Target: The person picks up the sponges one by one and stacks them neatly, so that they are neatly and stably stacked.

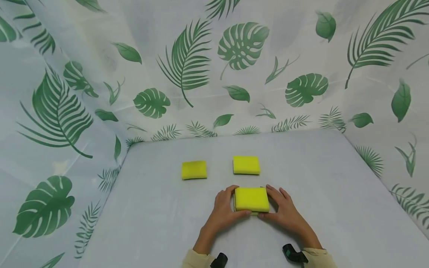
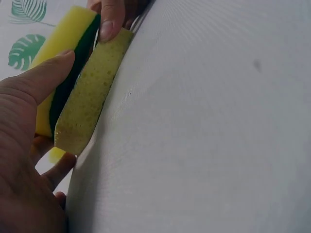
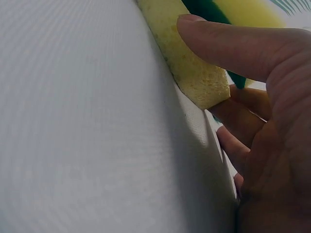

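Two sponges lie stacked on the white table, between the person's hands. The upper sponge (image 1: 251, 199) is bright yellow with a dark green scouring layer (image 2: 73, 85) underneath. Below it, the lower sponge (image 2: 92, 87) shows a paler, porous edge in both wrist views. My left hand (image 1: 223, 208) grips the upper sponge at its left end, thumb along the near edge and fingers behind. From the right side, my right hand (image 1: 285, 210) holds the lower sponge, its thumb (image 3: 218, 43) pressed on the near edge. The far sides of the stack are hidden.
Two more yellow sponges lie farther back, one at left (image 1: 194, 170) and one behind the stack (image 1: 246, 165). White cloth with green leaf prints (image 1: 239, 46) surrounds the table (image 1: 151, 212) at the back and sides. A black device (image 1: 294, 255) sits at the right wrist.
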A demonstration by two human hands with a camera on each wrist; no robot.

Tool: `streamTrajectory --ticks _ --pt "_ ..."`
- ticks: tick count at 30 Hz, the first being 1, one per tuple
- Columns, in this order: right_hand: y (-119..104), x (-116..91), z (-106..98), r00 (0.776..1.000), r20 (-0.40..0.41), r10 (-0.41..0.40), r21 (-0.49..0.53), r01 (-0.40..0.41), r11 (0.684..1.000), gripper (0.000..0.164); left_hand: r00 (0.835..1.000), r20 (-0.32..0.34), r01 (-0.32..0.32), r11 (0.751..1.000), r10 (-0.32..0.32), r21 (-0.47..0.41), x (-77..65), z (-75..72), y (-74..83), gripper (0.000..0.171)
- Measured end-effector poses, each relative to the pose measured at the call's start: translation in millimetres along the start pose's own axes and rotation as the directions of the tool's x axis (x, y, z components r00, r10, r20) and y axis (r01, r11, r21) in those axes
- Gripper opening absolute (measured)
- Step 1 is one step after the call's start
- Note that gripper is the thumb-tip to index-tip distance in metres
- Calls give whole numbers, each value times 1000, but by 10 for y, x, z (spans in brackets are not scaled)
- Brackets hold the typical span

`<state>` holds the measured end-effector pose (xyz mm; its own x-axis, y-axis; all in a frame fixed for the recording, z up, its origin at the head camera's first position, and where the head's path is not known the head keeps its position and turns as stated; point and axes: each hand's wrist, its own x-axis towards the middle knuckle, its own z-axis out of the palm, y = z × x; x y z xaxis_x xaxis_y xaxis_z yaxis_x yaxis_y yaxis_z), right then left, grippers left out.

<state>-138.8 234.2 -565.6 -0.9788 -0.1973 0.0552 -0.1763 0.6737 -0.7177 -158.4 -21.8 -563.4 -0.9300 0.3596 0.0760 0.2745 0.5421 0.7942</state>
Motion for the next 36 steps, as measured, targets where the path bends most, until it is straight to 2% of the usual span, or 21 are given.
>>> streamTrajectory --ticks 7,14,17,21,25,27,31,36 --pt "-20 4 -27 1000 8 -12 20 12 1000 94 1000 11 8 1000 -8 11 5 -3 24 91" --pt "-73 -34 -77 996 47 69 82 -73 994 97 1000 15 -4 999 3 40 12 18 19 93" --pt "-68 -37 -81 997 44 59 99 -63 993 96 1000 27 0 999 -1 38 10 12 15 94" --pt "-67 -33 -75 999 37 39 104 -43 994 93 998 52 42 998 -39 -48 -16 -45 12 96" --pt "-67 -37 -71 998 41 54 104 -58 993 93 993 86 93 981 -79 -170 -48 -137 3 93" --pt "-66 -38 -71 997 43 62 101 -66 993 94 993 91 93 973 -75 -211 -63 -189 -15 91" --pt "-55 -34 -71 998 39 59 100 -62 993 94 996 78 68 962 -49 -266 -89 -309 -84 84" --pt "-40 -29 -67 998 37 41 111 -44 993 93 998 11 57 952 -56 -301 -96 -489 -232 76"
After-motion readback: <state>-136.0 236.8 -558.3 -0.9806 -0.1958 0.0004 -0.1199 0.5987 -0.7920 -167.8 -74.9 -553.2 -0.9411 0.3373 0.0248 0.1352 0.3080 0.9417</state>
